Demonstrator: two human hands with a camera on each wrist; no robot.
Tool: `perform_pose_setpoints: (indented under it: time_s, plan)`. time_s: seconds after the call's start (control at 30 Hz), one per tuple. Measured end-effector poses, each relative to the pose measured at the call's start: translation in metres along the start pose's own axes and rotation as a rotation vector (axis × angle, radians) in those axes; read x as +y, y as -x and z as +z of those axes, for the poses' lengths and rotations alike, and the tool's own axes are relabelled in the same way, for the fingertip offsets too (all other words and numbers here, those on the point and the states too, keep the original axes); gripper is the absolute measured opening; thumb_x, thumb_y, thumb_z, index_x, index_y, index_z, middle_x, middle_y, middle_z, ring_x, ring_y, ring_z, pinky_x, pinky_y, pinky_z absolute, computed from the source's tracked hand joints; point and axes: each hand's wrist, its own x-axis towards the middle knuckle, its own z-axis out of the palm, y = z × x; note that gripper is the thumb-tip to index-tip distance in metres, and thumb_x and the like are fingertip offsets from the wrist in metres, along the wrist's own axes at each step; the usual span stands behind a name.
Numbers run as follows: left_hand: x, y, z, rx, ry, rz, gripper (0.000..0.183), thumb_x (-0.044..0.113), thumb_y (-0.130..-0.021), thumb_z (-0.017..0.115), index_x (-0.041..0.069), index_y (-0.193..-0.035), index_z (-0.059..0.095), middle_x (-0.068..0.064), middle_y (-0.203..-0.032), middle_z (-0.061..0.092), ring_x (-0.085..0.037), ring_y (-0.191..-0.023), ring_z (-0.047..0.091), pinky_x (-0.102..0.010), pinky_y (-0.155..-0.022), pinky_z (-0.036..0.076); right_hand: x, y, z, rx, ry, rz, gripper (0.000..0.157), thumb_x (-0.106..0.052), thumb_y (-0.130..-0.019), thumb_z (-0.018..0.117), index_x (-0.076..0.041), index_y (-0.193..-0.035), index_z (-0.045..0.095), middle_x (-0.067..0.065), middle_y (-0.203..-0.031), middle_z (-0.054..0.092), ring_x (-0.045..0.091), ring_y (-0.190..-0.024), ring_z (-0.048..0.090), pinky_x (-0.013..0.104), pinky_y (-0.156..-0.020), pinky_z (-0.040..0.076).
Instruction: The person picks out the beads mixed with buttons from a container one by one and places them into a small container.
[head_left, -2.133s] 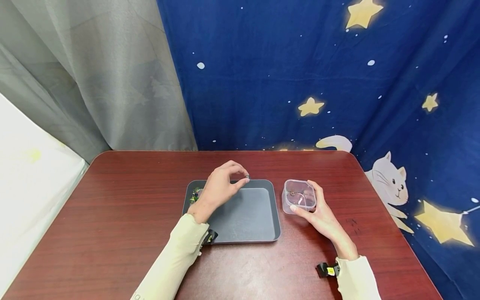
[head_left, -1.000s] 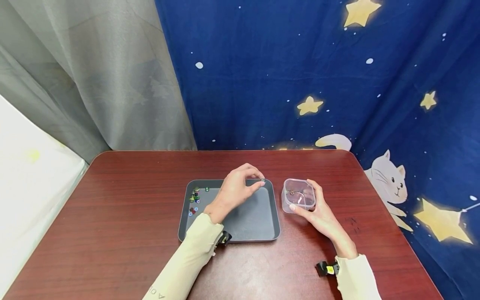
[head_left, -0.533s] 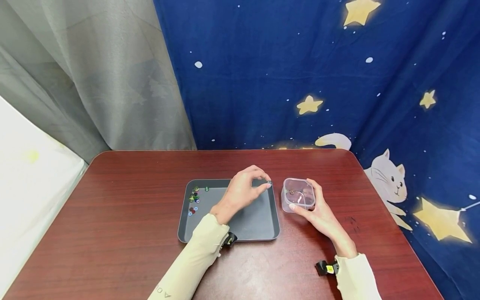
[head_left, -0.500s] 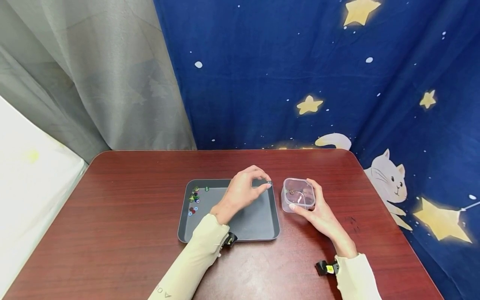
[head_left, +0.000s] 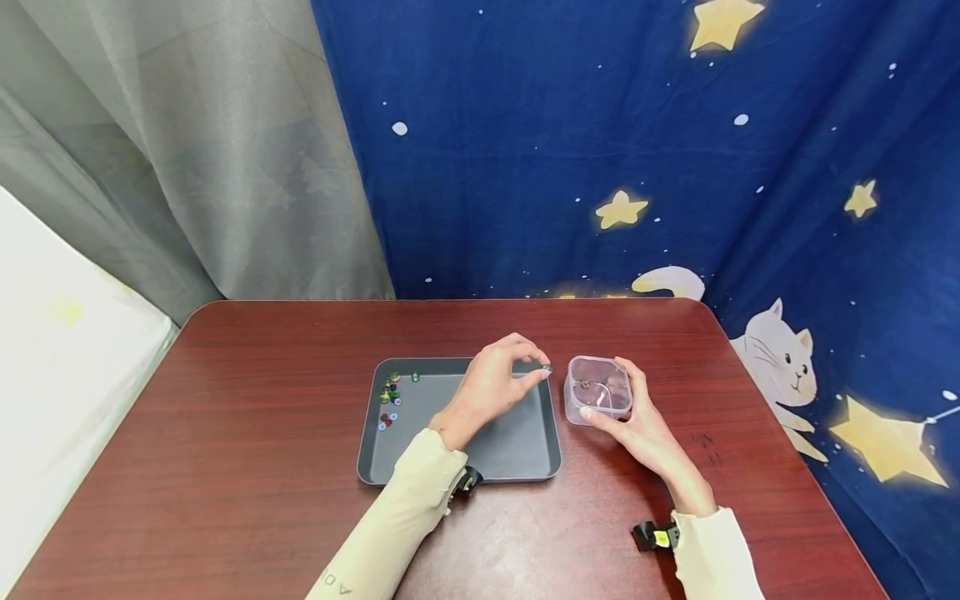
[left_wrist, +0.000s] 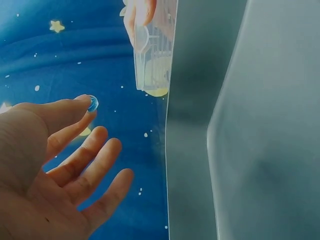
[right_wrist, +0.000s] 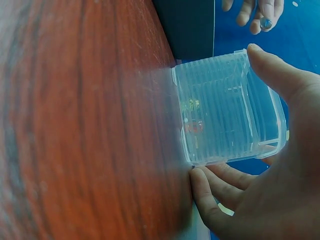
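My left hand (head_left: pixel 491 383) pinches a small round glass bead (left_wrist: pixel 93 103), clear bluish-green, between thumb and index finger. In the left wrist view its other fingers are spread and loosely bent. The hand is over the right rim of a grey tray (head_left: pixel 517 450), just left of a clear plastic box (head_left: pixel 600 385). My right hand (head_left: pixel 647 433) grips that box around its right side, thumb in front. In the right wrist view, a few small yellow-green and reddish pieces (right_wrist: pixel 194 126) show near the box's bottom. The box's top looks uncovered.
Several small coloured beads (head_left: pixel 390 396), green, red and pale blue, lie at the tray's left end, with a single green bead (head_left: pixel 416 377) beside them. Tray and box stand on a reddish-brown wooden table (head_left: pixel 262 433). A blue star-print curtain (head_left: pixel 525 167) hangs behind.
My left hand has moved right across the tray toward the box, holding the bead, uncovering the beads at the tray's left end. The right hand and box have stayed in place.
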Motion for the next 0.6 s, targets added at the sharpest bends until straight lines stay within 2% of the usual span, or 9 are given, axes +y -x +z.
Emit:
perform_pose_setpoints:
  time_s: [0.17, 0.43, 0.6]
  plan:
    - [0.0016, -0.0005, 0.002, -0.013, 0.001, -0.001, 0.009, 0.024, -0.092, 0.081, 0.022, -0.1, 0.079, 0.007, -0.104, 0.073, -0.017, -0.099, 0.071, -0.03, -0.082, 0.056, 0.0004, 0.0008, -0.0001, 0.001, 0.002, 0.0, 0.098, -0.033, -0.092, 0.08, -0.024, -0.163, 0.013, 0.016, -0.155, 0.042, 0.035, -0.134, 0.052, 0.034, -0.101, 0.046]
    - [0.0041, -0.0014, 0.0035, -0.026, 0.008, -0.016, 0.009, 0.025, -0.093, 0.08, 0.023, -0.101, 0.078, 0.007, -0.105, 0.073, -0.019, -0.101, 0.071, -0.031, -0.082, 0.055, -0.0002, 0.0009, 0.0002, -0.004, -0.001, -0.002, 0.098, -0.032, -0.093, 0.079, -0.023, -0.163, 0.012, 0.018, -0.154, 0.042, 0.037, -0.133, 0.052, 0.044, -0.103, 0.047]
    - [0.0062, -0.0035, 0.0053, -0.032, 0.007, -0.009, 0.008, 0.026, -0.093, 0.08, 0.023, -0.1, 0.079, 0.008, -0.104, 0.073, -0.012, -0.098, 0.07, -0.029, -0.082, 0.055, -0.0007, 0.0005, -0.0005, -0.006, -0.004, -0.007, 0.097, -0.031, -0.093, 0.079, -0.023, -0.163, 0.013, 0.018, -0.153, 0.043, 0.037, -0.131, 0.054, 0.037, -0.099, 0.049]
